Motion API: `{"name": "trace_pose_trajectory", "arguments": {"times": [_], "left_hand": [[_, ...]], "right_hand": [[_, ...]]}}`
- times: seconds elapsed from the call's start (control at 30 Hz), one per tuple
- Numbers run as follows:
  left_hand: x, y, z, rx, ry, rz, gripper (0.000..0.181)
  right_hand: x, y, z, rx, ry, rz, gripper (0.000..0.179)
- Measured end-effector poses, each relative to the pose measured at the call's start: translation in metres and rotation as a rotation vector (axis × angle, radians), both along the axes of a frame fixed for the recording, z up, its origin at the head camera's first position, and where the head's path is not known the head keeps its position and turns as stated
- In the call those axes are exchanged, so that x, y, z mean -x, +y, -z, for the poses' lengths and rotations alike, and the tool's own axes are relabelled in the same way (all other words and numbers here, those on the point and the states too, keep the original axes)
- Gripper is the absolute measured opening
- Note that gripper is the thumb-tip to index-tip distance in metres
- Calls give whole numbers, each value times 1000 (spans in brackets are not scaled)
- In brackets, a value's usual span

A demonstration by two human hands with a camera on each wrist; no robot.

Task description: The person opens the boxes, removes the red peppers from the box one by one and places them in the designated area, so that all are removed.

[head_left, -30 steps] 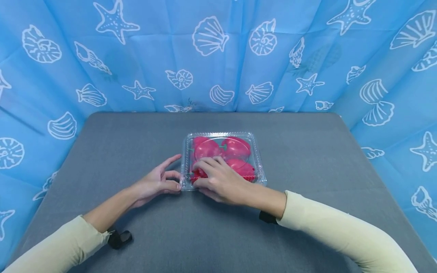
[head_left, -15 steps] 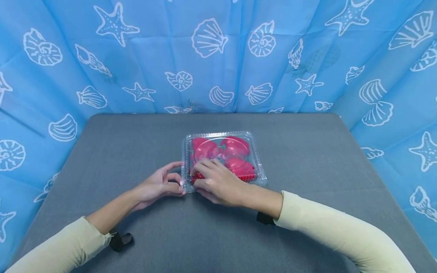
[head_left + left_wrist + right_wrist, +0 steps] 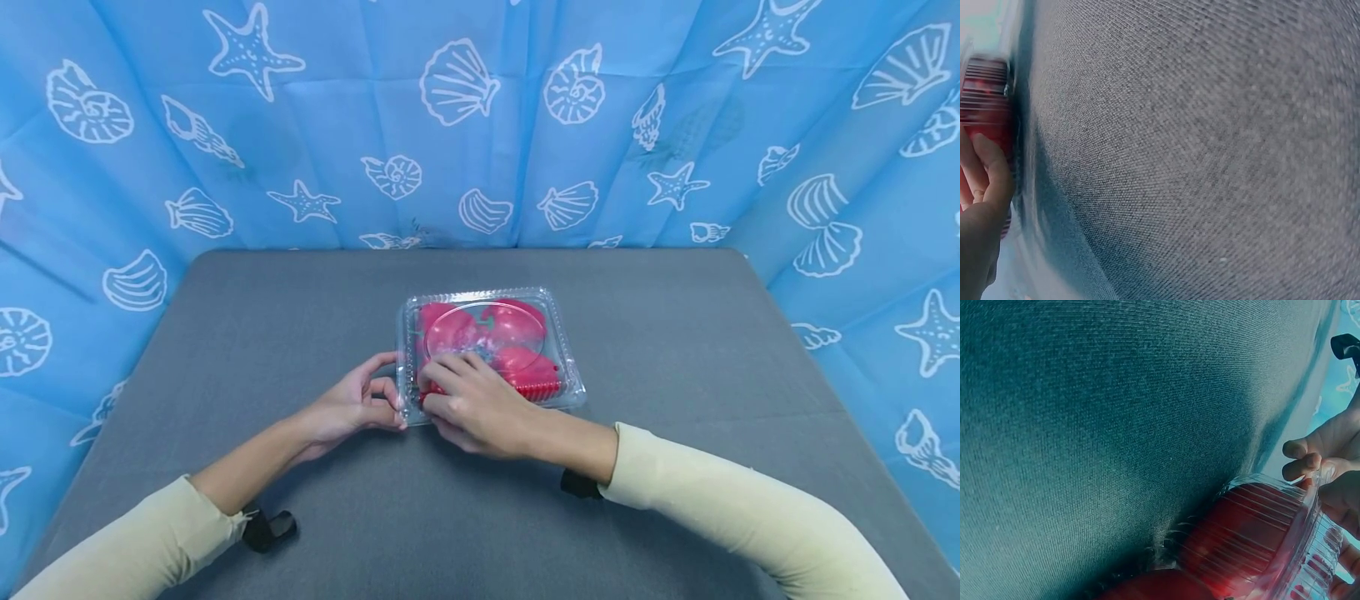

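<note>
A clear plastic clamshell container [image 3: 573, 375] with ribbed sides lies on the grey table, its lid down over the base. Inside are several glossy red fruits or vegetables [image 3: 516, 321] with green stems, seen through the plastic. My left hand [image 3: 347, 414] pinches the rim at the near left corner with thumb and fingers. Beside it, my right hand [image 3: 480, 408] bends over the front edge, its curled fingers gripping the rim and covering part of the lid. The right wrist view shows both hands close together at the container's rim [image 3: 1304, 528].
Grey cloth covers the table [image 3: 675, 333] on all sides of the container. A blue curtain [image 3: 517, 158] printed with white shells and starfish hangs behind and at both sides. A black strap [image 3: 268, 531] hangs from the left wrist.
The left hand has shifted slightly right and its thumb and fingers have closed on the container's corner. The right hand stays at the front edge; the container has turned very slightly.
</note>
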State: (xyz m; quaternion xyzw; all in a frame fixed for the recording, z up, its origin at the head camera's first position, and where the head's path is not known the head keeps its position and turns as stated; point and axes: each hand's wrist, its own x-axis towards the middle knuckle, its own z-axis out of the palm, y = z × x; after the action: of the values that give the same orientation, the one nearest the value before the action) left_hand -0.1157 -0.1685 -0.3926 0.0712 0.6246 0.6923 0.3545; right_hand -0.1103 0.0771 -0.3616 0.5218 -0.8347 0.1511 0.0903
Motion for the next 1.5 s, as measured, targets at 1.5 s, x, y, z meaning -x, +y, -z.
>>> {"name": "trace_pose_trajectory", "arguments": {"times": [1.5], "left_hand": [[-1,1,-1,10,10,20,89]], "right_hand": [[-2,2,3,85,28,-20,35]]}}
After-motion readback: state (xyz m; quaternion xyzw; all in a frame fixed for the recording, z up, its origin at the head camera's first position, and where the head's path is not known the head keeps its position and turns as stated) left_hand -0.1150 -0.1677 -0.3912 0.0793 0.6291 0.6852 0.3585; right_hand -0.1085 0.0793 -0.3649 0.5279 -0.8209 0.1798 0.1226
